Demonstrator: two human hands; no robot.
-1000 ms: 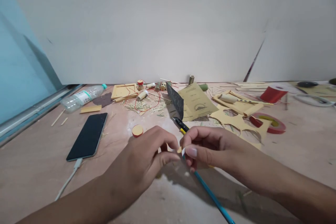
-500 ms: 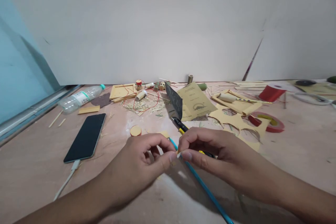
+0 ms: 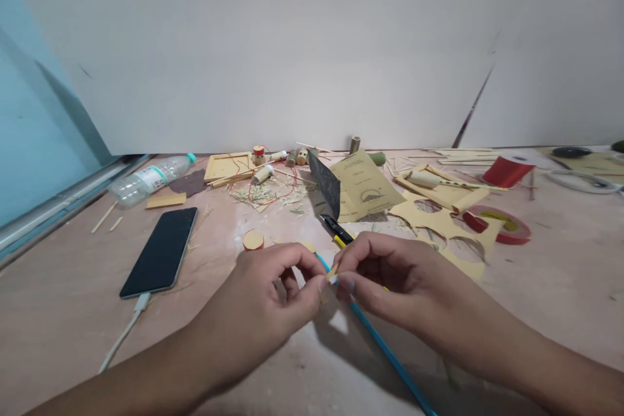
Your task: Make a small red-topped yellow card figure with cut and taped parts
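My left hand [image 3: 277, 292] is closed in a pinch, thumb against fingertips, at one edge of a small tan and white scrap [image 3: 332, 272]. From the other side my right hand [image 3: 390, 279] pinches the same scrap between thumb and forefinger. What the scrap is made of is too small to tell. A thin blue rod [image 3: 385, 351] lies beneath the hands and slants toward the lower right. Behind the right hand is a black and yellow utility knife [image 3: 336, 231], partly covered. A round red-sided disc [image 3: 253, 239] with a pale top sits beyond my left hand.
A phone [image 3: 160, 252] with a white cable [image 3: 124, 331] and a plastic bottle [image 3: 151, 181] lie left. Folded sandpaper [image 3: 368, 188], shavings [image 3: 268, 195] and a tan sheet with round cutouts [image 3: 446, 224] lie beyond the hands. Red tape [image 3: 519, 231] and a red spool [image 3: 507, 172] are right.
The fingertips of my two hands have drawn slightly apart, and more of the small tan and white scrap shows between them. The view has shifted slightly; the things on the table have stayed put.
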